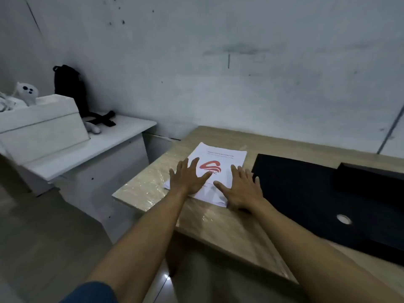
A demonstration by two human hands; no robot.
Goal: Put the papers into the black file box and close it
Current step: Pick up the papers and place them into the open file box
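Observation:
A stack of white papers [220, 158] with a red logo lies on the wooden table [218, 228], near its left end. My left hand [188, 177] rests flat on the stack's left side, fingers spread. My right hand [242, 189] lies flat on the stack's near right corner, fingers spread too. Neither hand grips anything. The black file box [306, 200] lies flat on the table just right of the papers, with a round metal finger hole near its front; a raised black part shows at its far right.
A white cabinet [105, 145] stands to the left of the table, carrying a white box [41, 127], a black bag [70, 88] and a small white toy. A grey wall runs behind. A gap of floor separates cabinet and table.

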